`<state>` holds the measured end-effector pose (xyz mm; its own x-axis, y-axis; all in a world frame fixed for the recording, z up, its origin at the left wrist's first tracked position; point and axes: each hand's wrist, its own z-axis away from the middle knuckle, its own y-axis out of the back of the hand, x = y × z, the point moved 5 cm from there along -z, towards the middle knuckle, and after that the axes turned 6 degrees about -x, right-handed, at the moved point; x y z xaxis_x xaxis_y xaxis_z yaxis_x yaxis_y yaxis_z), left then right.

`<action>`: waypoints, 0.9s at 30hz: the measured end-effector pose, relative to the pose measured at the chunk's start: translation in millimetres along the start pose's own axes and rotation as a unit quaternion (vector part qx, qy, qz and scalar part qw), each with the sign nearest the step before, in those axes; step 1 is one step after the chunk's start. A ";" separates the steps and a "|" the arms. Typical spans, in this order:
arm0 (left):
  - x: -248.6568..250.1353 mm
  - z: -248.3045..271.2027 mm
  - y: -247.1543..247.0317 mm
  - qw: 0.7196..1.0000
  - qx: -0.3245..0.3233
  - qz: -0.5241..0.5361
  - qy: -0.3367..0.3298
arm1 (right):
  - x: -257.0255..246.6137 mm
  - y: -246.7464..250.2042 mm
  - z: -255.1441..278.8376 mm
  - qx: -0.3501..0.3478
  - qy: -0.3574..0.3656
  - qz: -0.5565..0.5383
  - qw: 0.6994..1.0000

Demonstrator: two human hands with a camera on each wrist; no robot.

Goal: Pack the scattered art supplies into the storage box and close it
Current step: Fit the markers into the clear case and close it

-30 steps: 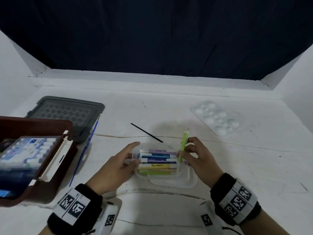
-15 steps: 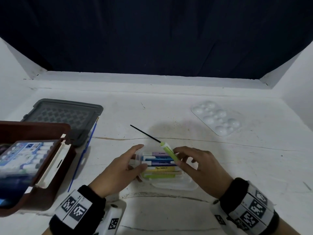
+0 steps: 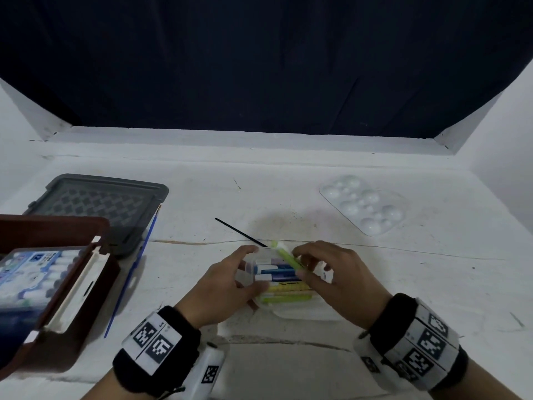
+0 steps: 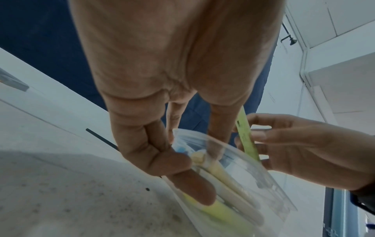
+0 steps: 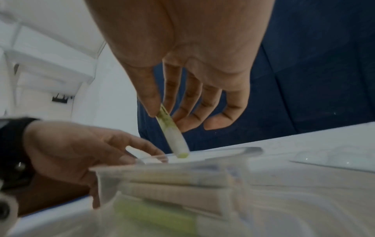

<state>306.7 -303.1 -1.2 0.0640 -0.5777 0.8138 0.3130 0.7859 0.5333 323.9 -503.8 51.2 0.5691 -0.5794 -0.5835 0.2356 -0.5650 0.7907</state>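
A clear plastic case [image 3: 300,311] with several coloured markers in a row sits on the white table in front of me. My left hand [image 3: 227,281] grips its left end, thumb on the near side [image 4: 188,187] and fingers over the rim. My right hand [image 3: 326,272] pinches a green marker [image 3: 285,254] between thumb and fingers, holding it tilted over the case's far edge, cap end toward the back left [image 5: 172,133]. The brown storage box [image 3: 69,287] stands open at the left with a marker pack [image 3: 31,278] inside.
A grey lid [image 3: 98,203] lies behind the brown box. A blue brush [image 3: 129,281] lies beside the box, a thin black brush [image 3: 239,232] just behind the case, and a white paint palette [image 3: 366,209] at the back right.
The green marker went from standing upright at the case's right end to lying tilted over the case's far edge. My right hand moved left with it.
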 end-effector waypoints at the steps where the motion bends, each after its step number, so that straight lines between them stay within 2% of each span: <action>1: 2.0 -0.7 -1.3 1.000 -0.002 0.005 -0.002 | -1.6 3.0 -1.0 0.012 -0.007 -0.021 1.000; 4: 5.7 -2.5 -3.7 0.999 -0.016 0.039 -0.012 | 6.9 8.5 -2.2 0.042 -0.061 -0.123 0.990; 7: 5.0 -4.2 0.0 0.998 -0.020 0.063 -0.013 | 23.1 8.2 5.8 0.044 -0.141 -0.253 0.956; 9: 1.6 -5.7 2.6 0.997 -0.029 0.072 -0.011 | 34.8 9.3 14.7 0.054 -0.171 -0.255 0.950; 13: -5.2 -6.2 2.0 0.997 -0.048 0.063 0.006 | 61.1 12.7 35.4 0.102 -0.215 -0.179 0.955; 17: -5.8 -8.6 -0.3 0.995 -0.046 0.086 0.012 | 79.5 2.7 46.1 0.097 -0.246 -0.219 0.939; 22: 1.1 -12.6 -5.0 0.990 -0.054 0.131 0.017 | 82.5 0.4 48.3 0.106 -0.296 -0.333 0.889; 25: 4.2 -17.7 -14.7 0.993 -0.070 0.097 0.011 | 86.1 0.1 53.6 0.103 -0.333 -0.352 0.869; 27: 4.3 -22.6 -19.4 0.997 -0.067 0.038 0.000 | 85.4 -2.3 56.8 0.095 -0.348 -0.404 0.841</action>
<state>322.3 -325.9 -13.3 0.0921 -0.5176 0.8506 0.4306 0.7909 0.4347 327.2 -585.3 -10.9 -0.3299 -0.1274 -0.9354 0.1562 -0.9846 0.0790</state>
